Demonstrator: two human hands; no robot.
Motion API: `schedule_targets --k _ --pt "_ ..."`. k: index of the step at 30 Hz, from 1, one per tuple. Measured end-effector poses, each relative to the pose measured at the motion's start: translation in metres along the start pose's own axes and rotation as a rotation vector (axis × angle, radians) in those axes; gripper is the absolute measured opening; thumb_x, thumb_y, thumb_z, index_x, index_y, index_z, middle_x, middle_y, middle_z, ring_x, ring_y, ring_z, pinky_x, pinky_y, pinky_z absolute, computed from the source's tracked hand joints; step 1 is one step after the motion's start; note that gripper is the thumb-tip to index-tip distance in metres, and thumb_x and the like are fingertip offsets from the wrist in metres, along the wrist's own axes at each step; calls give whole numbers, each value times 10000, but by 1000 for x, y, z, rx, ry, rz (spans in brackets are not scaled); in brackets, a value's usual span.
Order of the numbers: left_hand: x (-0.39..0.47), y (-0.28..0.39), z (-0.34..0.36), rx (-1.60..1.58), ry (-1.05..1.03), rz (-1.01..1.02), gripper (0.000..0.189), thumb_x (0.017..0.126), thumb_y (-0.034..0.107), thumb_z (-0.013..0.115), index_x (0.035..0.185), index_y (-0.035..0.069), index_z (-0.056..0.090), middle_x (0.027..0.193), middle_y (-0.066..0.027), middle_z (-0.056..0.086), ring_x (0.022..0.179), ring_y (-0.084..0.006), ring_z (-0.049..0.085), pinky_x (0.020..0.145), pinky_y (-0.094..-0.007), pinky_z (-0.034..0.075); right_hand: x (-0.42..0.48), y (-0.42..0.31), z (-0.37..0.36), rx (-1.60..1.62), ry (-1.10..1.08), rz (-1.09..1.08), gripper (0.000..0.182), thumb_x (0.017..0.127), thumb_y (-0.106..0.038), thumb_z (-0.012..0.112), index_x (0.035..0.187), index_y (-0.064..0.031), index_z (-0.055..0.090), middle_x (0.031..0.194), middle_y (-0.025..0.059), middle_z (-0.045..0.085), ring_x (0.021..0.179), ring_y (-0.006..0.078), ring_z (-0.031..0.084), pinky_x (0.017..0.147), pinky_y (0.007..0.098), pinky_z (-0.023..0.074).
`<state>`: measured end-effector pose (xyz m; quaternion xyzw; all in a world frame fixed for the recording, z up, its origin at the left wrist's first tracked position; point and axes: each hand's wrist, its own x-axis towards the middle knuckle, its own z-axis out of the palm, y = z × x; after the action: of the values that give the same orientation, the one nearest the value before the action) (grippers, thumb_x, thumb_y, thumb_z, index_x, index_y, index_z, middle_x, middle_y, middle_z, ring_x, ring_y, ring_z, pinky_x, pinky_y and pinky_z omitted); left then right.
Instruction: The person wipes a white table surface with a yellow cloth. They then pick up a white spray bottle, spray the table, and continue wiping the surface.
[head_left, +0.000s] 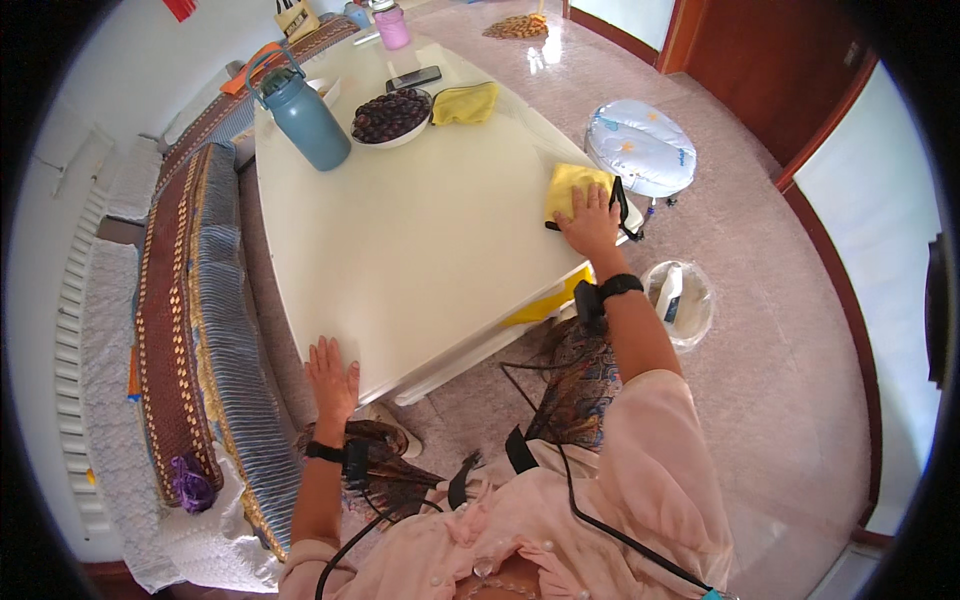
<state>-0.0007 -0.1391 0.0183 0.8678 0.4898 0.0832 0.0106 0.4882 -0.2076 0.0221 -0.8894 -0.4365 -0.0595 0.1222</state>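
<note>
My right hand (592, 225) rests with outstretched fingers on a folded yellow cloth (570, 184) at the right corner of the white table (405, 240). Black edging or a strap (619, 201) shows beside the cloth and past the table corner. At the near left corner, my left hand (330, 379) lies flat on the tabletop, fingers spread, with nothing in it. Farther up the table, a second yellow cloth (466, 103) lies beside a white bowl of dark grapes (394, 116). A blue insulated bottle (307, 120) with a handle stands left of the bowl.
A smartphone (414, 79) and a pink-bodied jar (391, 26) are toward the far end. A covered sofa (217, 300) runs along the left side. On the floor to the right are a padded stool (641, 148) and a lined waste bin (694, 311). Black cables (570, 480) cross my front.
</note>
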Motion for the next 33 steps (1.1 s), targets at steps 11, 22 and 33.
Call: schedule_targets --k 11,22,33 --pt "-2 1 -8 -8 3 -5 583 882 463 350 1281 39 355 1362 -160 273 1260 -350 216 1014 -500 161 -73 -71 -19 226 -88 -380 753 724 -521 531 1257 -13 372 1327 200 316 1242 319 278 1019 451 179" --pt "0 8 -5 -18 29 -17 497 883 361 382 1256 32 385 1343 -178 299 1256 -354 227 1017 -493 155 -46 -50 -11 30 -52 -133 749 727 -513 521 1249 2 371 1307 174 355 1222 310 303 986 472 221" --pt "-2 5 -6 -10 58 9 495 869 335 422 1253 26 386 1326 -186 327 1228 -357 279 1005 -490 179 -71 -54 -15 77 -52 -295 790 724 -571 511 1279 -31 352 1350 157 309 1259 282 264 1026 444 158"
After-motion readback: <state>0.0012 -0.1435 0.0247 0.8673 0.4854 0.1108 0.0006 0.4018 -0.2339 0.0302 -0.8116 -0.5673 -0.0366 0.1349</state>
